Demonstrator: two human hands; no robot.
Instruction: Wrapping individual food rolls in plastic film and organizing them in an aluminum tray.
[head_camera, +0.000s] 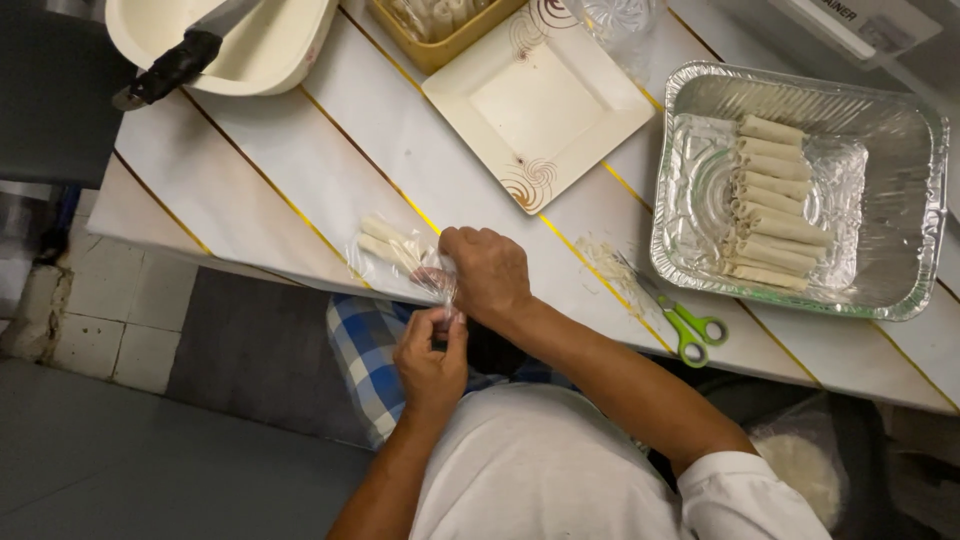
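Your left hand (432, 355) and right hand (487, 272) both pinch the end of a clear plastic bag (400, 262) of rolls. The bag lies at the near edge of the counter (400, 130), left of the green scissors (685, 325).

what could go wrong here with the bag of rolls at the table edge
1. The clear bag of rolls lies right at the table edge, so a tug from the right hand or left hand, both pinching its open end, might slide it off onto the floor.
2. The thin plastic could tear where the fingers twist it.
3. The scissors also sit near the edge by the right forearm, and could be knocked off.
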